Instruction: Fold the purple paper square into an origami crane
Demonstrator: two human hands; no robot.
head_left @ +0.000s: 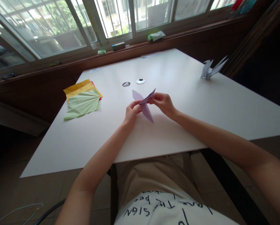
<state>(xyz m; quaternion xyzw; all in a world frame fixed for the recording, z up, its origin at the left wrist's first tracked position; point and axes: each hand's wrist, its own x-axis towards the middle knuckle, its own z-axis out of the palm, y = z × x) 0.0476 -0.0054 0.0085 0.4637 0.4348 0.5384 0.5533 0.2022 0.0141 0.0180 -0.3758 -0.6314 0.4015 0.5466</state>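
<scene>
Above the white table, a folded piece of purple origami paper (147,113) is held between both hands, with pointed flaps sticking out up, down and to the right. My left hand (131,113) pinches its left side near the middle. The fingers of my right hand (163,103) are closed on the upper right flap. Where the fingertips meet the folds, parts of the paper are hidden.
A creased light green sheet (83,104) overlaps yellow paper (77,87) on the left of the white table (177,131). A folded grey paper crane (209,71) stands at the right. Two round cable holes (140,81) lie beyond my hands; small items line the windowsill.
</scene>
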